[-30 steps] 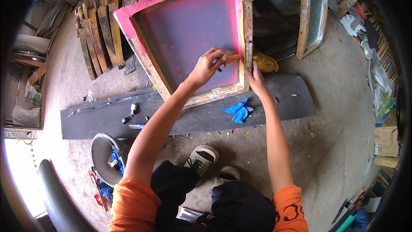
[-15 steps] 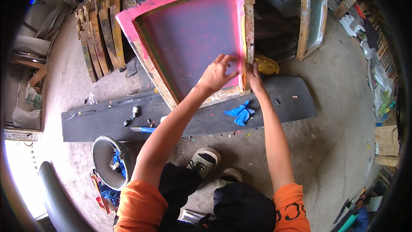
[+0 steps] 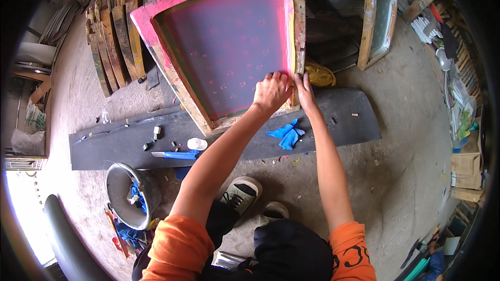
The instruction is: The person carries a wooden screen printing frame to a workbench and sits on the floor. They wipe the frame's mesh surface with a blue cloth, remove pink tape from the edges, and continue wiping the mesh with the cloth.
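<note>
A wooden screen-printing frame point(image 3: 179, 83) leans tilted in front of me, its border smeared with pink and its mesh point(image 3: 224, 47) a dull purple-grey. My left hand point(image 3: 273, 92) is closed with curled fingers against the inside of the right-hand rail, low down. Whatever those fingers pinch is hidden. Along the outer side of the same rail, my right hand point(image 3: 305, 93) grips the wood, its dark-stained fingertips pointing up. A yellow strip point(image 3: 293, 26) runs along this rail above both hands.
Below the frame lies a long black mat point(image 3: 344, 117) with a blue rag point(image 3: 286, 133), a blue-handled cutter point(image 3: 177, 154) and a white round lid point(image 3: 197, 144). A bucket point(image 3: 140, 218) of rags stands left. Wooden frames point(image 3: 117, 36) lean at back left; another frame point(image 3: 367, 26) stands right.
My left hand has turned and curled down against the rail, from a raised pinch. My right hand stays at the rail. The view has shifted slightly, uncovering the white lid.
</note>
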Available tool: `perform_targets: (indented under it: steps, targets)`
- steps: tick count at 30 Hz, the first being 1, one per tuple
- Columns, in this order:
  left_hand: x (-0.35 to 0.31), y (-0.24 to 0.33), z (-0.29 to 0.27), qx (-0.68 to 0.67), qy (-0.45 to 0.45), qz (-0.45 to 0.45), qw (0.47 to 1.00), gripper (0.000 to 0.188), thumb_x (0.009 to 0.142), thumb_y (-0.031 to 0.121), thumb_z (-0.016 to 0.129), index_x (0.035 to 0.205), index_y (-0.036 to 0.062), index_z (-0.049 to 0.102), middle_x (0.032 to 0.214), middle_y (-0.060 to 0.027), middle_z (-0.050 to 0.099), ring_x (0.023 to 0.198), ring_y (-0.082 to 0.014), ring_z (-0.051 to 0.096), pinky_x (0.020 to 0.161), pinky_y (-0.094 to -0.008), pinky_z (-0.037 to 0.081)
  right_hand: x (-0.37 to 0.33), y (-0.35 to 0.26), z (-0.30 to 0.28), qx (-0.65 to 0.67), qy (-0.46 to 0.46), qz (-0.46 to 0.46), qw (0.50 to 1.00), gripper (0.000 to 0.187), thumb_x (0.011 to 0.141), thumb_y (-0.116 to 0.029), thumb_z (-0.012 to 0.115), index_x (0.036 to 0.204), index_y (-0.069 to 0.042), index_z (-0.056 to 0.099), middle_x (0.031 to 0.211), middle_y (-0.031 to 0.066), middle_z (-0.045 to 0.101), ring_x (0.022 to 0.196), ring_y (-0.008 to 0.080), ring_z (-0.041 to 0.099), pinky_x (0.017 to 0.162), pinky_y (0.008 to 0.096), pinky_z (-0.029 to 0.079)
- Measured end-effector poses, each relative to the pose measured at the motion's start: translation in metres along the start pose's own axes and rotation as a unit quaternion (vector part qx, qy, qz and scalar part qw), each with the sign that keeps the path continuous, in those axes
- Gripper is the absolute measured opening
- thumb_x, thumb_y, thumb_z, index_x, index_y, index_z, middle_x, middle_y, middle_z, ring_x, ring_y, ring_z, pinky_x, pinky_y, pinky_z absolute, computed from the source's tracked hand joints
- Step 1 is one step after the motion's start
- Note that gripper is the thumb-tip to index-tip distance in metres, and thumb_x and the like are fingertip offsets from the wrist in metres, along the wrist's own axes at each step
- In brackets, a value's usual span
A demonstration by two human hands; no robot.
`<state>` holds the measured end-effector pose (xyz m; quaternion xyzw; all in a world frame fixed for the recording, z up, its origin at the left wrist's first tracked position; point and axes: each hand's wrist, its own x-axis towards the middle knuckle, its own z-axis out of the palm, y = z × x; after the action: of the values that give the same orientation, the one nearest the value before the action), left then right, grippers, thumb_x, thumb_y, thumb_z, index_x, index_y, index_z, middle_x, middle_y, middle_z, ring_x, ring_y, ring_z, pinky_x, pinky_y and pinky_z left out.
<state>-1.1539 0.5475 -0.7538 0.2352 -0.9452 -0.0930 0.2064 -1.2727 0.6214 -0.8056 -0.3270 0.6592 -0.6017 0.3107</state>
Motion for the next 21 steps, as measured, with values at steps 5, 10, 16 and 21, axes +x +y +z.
perform_targets:
  steps: [5,10,16,21]
  targets:
    - [0.000,-0.013,-0.015,-0.013,-0.031,-0.011,0.999,0.011,0.085,0.019,0.050,0.087,0.0087,0.053,0.083,-0.0066,0.057,0.077,-0.0262,0.060,0.056,-0.0391,0.053,-0.006,-0.017,0.006,-0.026,0.019,-0.012,0.999,0.058,0.093,-0.036,0.046,0.131,0.003,0.027,0.130,0.0227,0.036,0.123,0.0299,0.034,0.101,0.0349,0.027]
    - [0.016,-0.047,-0.072,0.142,-0.028,0.093,0.985,0.013,0.085,0.014,0.046,0.094,0.0105,0.055,0.092,-0.0051,0.057,0.091,-0.0231,0.057,0.058,-0.0353,0.054,-0.007,-0.022,0.003,-0.015,-0.010,-0.019,1.000,0.059,0.094,-0.034,0.042,0.137,0.002,0.022,0.137,0.0188,0.033,0.128,0.0244,0.029,0.104,0.0309,0.022]
    - [0.027,-0.074,-0.197,0.155,0.024,0.076,0.985,0.013,0.086,0.019,0.049,0.092,0.0081,0.054,0.086,-0.0075,0.058,0.084,-0.0240,0.059,0.059,-0.0340,0.053,-0.006,-0.011,0.003,-0.005,0.013,-0.093,0.996,0.046,0.094,-0.027,0.043,0.130,0.000,0.031,0.121,0.0175,0.044,0.113,0.0238,0.042,0.095,0.0338,0.032]
    - [0.009,-0.052,-0.184,0.056,0.040,0.119,0.991,0.019,0.086,0.023,0.051,0.086,0.0048,0.050,0.086,-0.0097,0.054,0.083,-0.0275,0.056,0.066,-0.0385,0.051,-0.003,-0.012,-0.012,-0.135,0.087,-0.034,0.986,0.044,0.094,-0.025,0.043,0.129,-0.001,0.034,0.118,0.0183,0.046,0.110,0.0268,0.044,0.093,0.0355,0.035]
